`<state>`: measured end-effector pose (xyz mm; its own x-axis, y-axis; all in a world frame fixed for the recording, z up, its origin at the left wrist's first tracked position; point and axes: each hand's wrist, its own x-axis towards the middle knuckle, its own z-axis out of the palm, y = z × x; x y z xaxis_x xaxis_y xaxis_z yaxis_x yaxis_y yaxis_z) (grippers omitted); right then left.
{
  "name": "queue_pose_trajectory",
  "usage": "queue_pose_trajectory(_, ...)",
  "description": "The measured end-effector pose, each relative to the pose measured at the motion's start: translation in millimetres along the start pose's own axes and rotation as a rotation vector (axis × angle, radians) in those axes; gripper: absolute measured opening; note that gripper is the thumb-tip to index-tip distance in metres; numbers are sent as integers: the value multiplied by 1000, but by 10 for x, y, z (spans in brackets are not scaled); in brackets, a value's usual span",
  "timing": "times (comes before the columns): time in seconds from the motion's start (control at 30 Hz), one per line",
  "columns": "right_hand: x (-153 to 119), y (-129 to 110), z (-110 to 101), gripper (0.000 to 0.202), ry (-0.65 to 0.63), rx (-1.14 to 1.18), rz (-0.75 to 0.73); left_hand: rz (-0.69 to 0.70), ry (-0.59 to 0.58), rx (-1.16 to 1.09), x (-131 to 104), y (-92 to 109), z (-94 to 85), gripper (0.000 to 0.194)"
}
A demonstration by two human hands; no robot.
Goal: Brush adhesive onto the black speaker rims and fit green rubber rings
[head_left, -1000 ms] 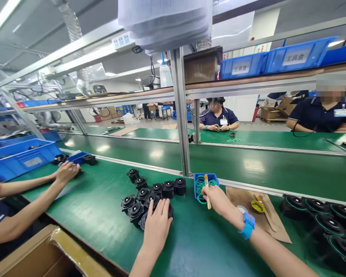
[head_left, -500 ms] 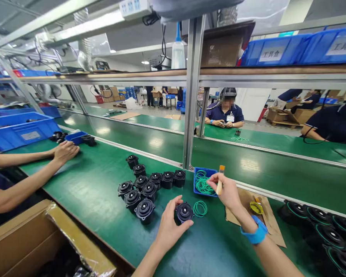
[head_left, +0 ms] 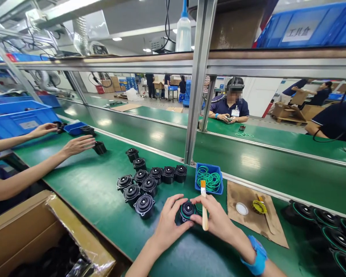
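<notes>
My left hand (head_left: pixel 167 223) is curled around the side of a black round housing (head_left: pixel 188 209) that stands on the green bench. A green rubber ring shows around the housing's raised top. My right hand (head_left: pixel 219 219) has its thumb and fingertips at the housing's right side. That same hand holds a small brush (head_left: pixel 204 215), upright, orange bristles on top and wooden handle below. Behind my right fingers, loose green rings (head_left: pixel 199 209) are partly hidden. Past my hands sits a blue bin (head_left: pixel 222 188) of tangled green rings.
Several black housings (head_left: pixel 144 204) stand to the left; ringed ones (head_left: pixel 331 234) stand at right. Cardboard (head_left: pixel 236 231) carries a white lid (head_left: pixel 242 209) and yellow pot (head_left: pixel 258 207). A co-worker's hand (head_left: pixel 79 145) touches a housing at left. A metal post (head_left: pixel 196 88) rises behind the bin.
My right hand has moved from the bin to the housing, still holding the brush. A green ring now surrounds the housing's top. The co-worker's hands at left have moved apart.
</notes>
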<state>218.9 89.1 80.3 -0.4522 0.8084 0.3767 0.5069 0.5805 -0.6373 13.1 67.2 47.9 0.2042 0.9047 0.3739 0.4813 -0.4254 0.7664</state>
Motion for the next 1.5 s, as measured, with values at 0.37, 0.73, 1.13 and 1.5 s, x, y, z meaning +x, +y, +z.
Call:
queue_pose_trajectory(0.37, -82, 95, 88, 48, 41, -173, -268, 81, -109, 109, 88, -36, -121, 71)
queue_pose_trajectory(0.73, 2, 33, 160, 54, 31, -118, -227, 158, -81, 173, 72, -107, -126, 63)
queue_pose_trajectory(1.13, -119, 107, 233, 39, 241, -289, -391, 218, 112, 195, -53, -206, -2, 33)
queue_pose_trajectory(1.5, -194, 76, 273, 15, 360, -246, -473, 262, 236, 177, -188, -140, 177, 15)
